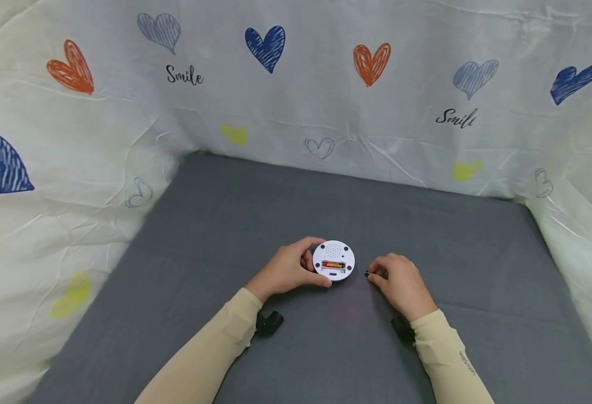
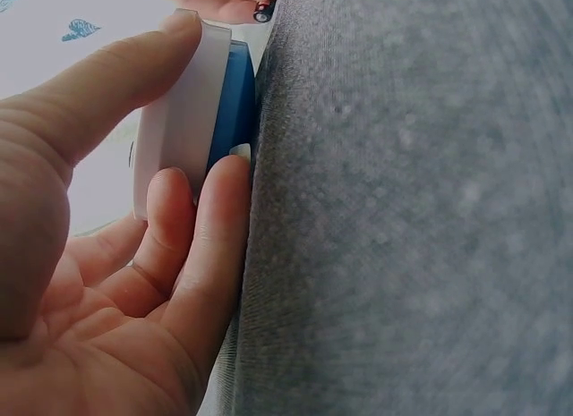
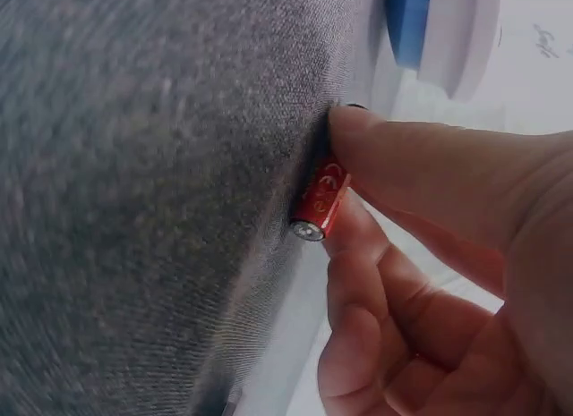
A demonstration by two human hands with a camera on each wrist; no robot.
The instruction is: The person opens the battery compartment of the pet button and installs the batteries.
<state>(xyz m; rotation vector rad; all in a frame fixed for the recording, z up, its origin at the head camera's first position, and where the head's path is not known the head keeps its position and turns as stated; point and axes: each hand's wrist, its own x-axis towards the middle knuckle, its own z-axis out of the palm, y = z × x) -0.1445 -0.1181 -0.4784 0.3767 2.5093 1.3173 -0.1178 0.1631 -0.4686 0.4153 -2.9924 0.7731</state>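
A round white battery-powered device [image 1: 333,251] has its back facing up, showing speaker holes, dark round feet and an uncovered battery compartment. Inside that compartment lies an orange and black battery [image 1: 333,265]. My left hand [image 1: 288,268] grips the device by its left edge, thumb on the near side and fingers round the far side. Its blue lower part [image 2: 235,98] shows in the left wrist view, close to the grey cloth. Just right of it, my right hand [image 1: 402,283] pinches a small red battery [image 3: 322,199] between thumb and fingers, low over the cloth.
Grey cloth [image 1: 255,207] covers the table. A white sheet [image 1: 296,101] printed with hearts and "Smile" hangs behind and along the sides. Black wrist cameras [image 1: 270,324] sit under both beige sleeves [image 1: 210,342].
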